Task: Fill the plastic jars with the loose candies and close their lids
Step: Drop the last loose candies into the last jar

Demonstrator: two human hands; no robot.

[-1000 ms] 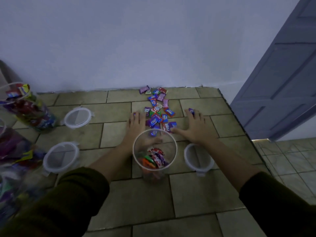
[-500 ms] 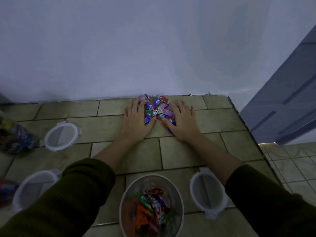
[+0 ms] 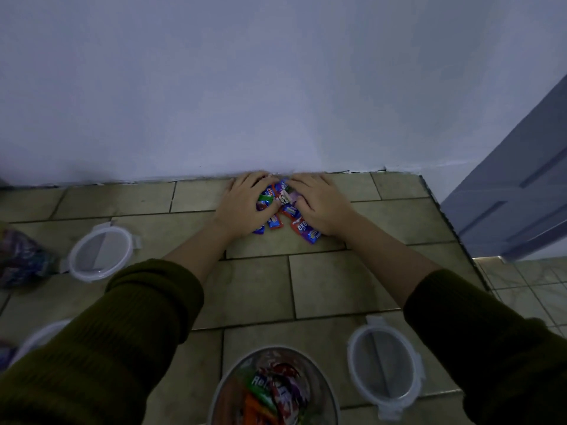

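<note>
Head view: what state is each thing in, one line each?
near jar, open, partly filled.
lid right of it, off, on floor.
lid at left, off, on floor.
candies, bunched in one heap.
left hand, curled round candies.
right hand, curled round candies.

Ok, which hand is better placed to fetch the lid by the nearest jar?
Right hand. Both hold candies, but the lid lies right of the jar, beside that forearm; the left hand would cross over.

Dim, bluish cast overall — low contrast, grainy. Brightest spot: thin lit strip (image 3: pixel 487 258) at foot of door (image 3: pixel 521 179), R side. Wall (image 3: pixel 276 87) evenly grey-lit, darker toward lower L. Wide-angle bend at edges — jar (image 3: pixel 276 391) & sleeves (image 3: pixel 107 348) at btm soft, blurred.
</note>
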